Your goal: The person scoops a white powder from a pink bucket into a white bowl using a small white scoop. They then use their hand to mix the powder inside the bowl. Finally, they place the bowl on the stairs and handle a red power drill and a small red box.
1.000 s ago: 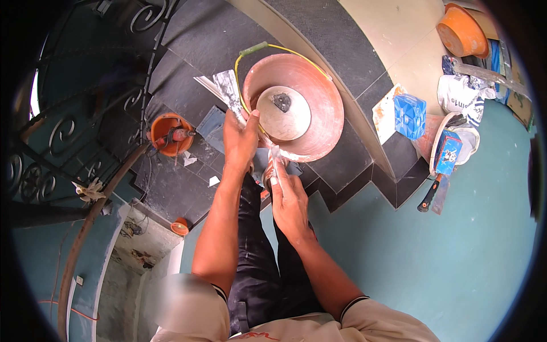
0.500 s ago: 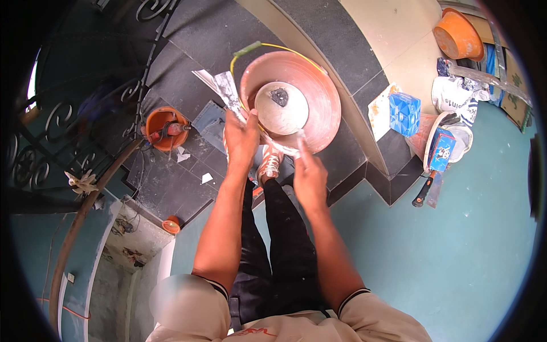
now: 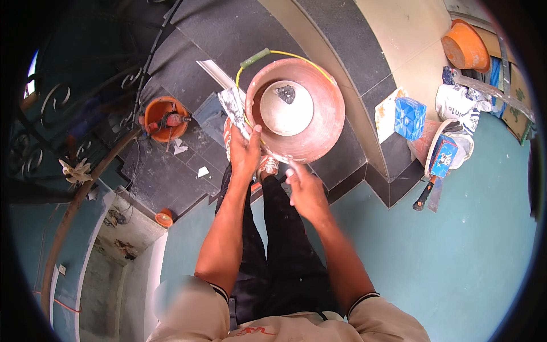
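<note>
Two hands work at one big round pan (image 3: 319, 122), a reddish-brown basin with pale smears along its rim. It sits on the dark stone step (image 3: 228, 34) just above my feet, close to that step's front edge. Inside it lies a smaller pale grey dish (image 3: 285, 111), dome-like, with a dark lump near its top. A thin yellow wire handle (image 3: 296, 55) arcs over the pan's far rim and ends in a green grip (image 3: 254, 58).

My left hand (image 3: 246, 153) is closed around the pan's near-left rim, fingers curled over the edge beside a crumpled silvery wrapper (image 3: 232, 105). My right hand (image 3: 305, 188) hovers just below the pan's near edge, fingers loosely spread and blurred, so I cannot tell whether the fingertips touch the rim.

One orange bucket (image 3: 165, 118) stands on the step to the left, with a tool inside it that I cannot make out. My shoes are mostly hidden under my hands and the pan. The picture's rim is black, cutting off the railing (image 3: 85, 114) at left.
</note>
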Motion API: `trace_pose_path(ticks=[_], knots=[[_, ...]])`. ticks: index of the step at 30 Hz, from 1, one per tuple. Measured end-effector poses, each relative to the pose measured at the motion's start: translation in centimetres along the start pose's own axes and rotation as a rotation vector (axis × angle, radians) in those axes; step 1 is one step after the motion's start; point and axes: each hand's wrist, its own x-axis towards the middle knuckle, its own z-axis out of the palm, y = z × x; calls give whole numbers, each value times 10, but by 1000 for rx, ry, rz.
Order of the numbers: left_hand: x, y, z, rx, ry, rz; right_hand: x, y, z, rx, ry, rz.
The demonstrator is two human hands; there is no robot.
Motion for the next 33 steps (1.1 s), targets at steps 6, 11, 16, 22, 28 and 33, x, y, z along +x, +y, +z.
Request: trace_pose_path(ticks=[6, 11, 16, 22, 28, 33], knots=[[-8, 6, -3, 201, 2, 95, 11, 11, 2, -273, 50, -108], [-3, 9, -4, 137, -66, 11, 31, 13, -19, -318, -43, -51], [-1, 4, 5, -9, 60, -26, 15, 21, -21, 588, 33, 222], [-14, 16, 28, -115, 132, -230, -1, 10, 32, 446, 196, 144], [-17, 39, 51, -209, 218, -285, 4, -9, 31, 537, 638, 197], [-21, 62, 59, -241, 280, -478, 6, -8, 34, 491, 402, 43]])
